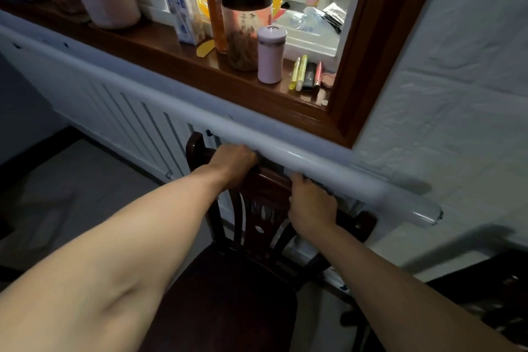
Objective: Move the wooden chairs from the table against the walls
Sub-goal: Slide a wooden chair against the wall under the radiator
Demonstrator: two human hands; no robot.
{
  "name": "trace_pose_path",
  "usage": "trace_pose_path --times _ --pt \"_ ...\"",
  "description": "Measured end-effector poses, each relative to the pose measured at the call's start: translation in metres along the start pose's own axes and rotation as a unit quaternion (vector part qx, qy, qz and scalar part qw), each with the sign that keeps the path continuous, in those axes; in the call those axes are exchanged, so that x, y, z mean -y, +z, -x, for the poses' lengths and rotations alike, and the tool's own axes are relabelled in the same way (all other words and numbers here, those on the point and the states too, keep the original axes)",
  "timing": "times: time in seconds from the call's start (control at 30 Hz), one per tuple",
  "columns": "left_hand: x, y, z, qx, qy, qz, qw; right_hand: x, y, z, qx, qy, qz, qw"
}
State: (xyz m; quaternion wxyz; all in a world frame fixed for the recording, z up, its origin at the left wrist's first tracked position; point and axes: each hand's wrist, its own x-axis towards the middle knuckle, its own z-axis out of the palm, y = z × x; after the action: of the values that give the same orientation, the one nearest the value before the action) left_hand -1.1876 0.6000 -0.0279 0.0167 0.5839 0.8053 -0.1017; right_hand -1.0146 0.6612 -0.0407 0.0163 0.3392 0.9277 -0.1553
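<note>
A dark wooden chair (251, 288) stands below me with its carved back toward the wall. The top rail of its back lies right under the white radiator pipe (328, 168). My left hand (233, 161) is closed over the left part of that top rail. My right hand (311, 203) grips the rail further right. Both forearms reach over the seat, which is dark and partly hidden by my arms.
A white slatted radiator (123, 117) runs along the wall under a brown wooden windowsill (177, 60) crowded with jars, a milk carton and a pink flask. A white textured wall (457, 94) stands to the right. Grey floor lies at the left; another dark piece of furniture (491, 294) sits at lower right.
</note>
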Motion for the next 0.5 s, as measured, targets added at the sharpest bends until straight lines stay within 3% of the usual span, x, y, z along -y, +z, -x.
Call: trace_pose_path --times 0.23,0.5 --pt "0.004 0.013 0.000 -0.028 -0.012 0.098 0.995 -0.002 0.008 -0.005 0.002 0.016 0.029 0.999" --pt "-0.011 0.021 0.026 -0.079 -0.061 0.130 0.986 0.011 0.015 0.012 -0.019 0.021 0.058 0.998"
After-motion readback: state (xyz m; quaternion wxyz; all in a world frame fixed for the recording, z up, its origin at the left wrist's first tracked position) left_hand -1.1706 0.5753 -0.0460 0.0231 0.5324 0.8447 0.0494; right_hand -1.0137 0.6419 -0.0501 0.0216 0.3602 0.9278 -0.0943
